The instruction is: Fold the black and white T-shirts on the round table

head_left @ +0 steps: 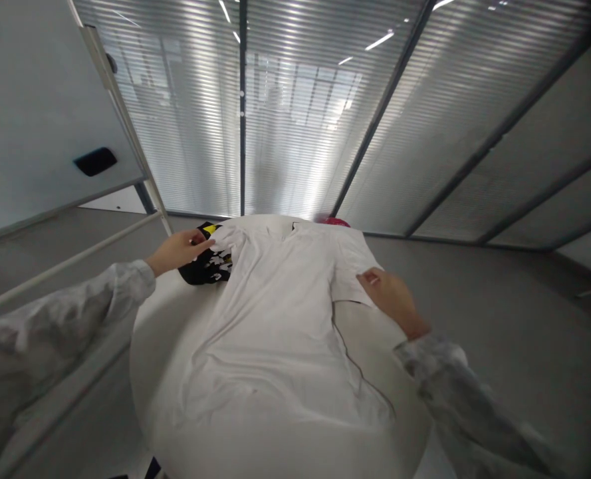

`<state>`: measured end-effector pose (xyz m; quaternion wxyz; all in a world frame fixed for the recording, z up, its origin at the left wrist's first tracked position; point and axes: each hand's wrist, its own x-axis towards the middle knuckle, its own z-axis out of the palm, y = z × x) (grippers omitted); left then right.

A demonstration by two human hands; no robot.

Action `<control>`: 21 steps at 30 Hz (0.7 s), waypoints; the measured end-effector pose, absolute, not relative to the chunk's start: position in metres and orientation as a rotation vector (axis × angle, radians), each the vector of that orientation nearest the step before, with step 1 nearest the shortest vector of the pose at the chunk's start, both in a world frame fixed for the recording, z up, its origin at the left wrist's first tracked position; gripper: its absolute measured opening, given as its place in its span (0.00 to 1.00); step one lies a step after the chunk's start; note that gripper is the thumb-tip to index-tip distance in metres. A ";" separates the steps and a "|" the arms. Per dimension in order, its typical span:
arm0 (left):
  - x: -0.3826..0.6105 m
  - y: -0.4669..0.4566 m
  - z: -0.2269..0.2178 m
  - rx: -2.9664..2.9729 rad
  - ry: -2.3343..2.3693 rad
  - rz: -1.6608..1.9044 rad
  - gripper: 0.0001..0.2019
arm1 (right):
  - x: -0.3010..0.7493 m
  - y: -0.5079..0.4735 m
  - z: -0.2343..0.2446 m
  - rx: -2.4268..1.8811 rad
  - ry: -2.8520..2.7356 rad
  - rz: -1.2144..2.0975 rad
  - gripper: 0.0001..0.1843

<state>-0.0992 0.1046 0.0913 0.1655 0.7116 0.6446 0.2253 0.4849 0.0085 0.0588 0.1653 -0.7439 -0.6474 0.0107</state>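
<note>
A white T-shirt (280,319) lies spread over a round white table (160,359), its neck toward the far edge and its hem toward me. Wrinkles run across the body and the lower part. My left hand (179,251) pinches the end of the left sleeve, beside a black patterned cloth. At the right, my right hand (389,296) has its fingers closed on the edge of the other sleeve, which is stretched flat. Both hands sit near the table's far half.
The black cloth (206,269) with yellow and white print lies at the table's far left. Something red (336,221) shows behind the shirt's far edge. A whiteboard (40,113) on a frame stands at left, with a black eraser-like block (96,161). Ribbed glass panels (295,133) rise beyond.
</note>
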 end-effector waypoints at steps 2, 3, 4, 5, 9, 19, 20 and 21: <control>-0.101 0.146 0.089 2.013 1.894 0.669 0.29 | 0.493 0.054 0.056 -2.113 -1.755 0.081 0.13; -0.100 0.162 0.086 2.024 1.933 0.666 0.29 | 0.495 0.073 0.055 -2.097 -1.733 0.085 0.13; -0.099 0.176 0.084 2.039 1.973 0.644 0.29 | 0.496 0.089 0.053 -2.093 -1.716 0.095 0.13; -0.098 0.187 0.081 2.061 1.997 0.610 0.29 | 0.495 0.102 0.051 -2.090 -1.718 0.108 0.14; -0.091 0.205 0.069 2.154 1.969 0.438 0.26 | 0.481 0.124 0.043 -2.121 -1.795 0.087 0.22; -0.090 0.205 0.059 2.181 1.968 0.405 0.24 | 0.469 0.121 0.031 -2.047 -1.976 -0.030 0.14; -0.090 0.204 0.059 2.187 1.959 0.396 0.24 | 0.470 0.122 0.030 -2.065 -1.967 -0.038 0.14; -0.090 0.202 0.059 2.197 1.954 0.388 0.23 | 0.472 0.123 0.030 -2.084 -1.953 -0.051 0.13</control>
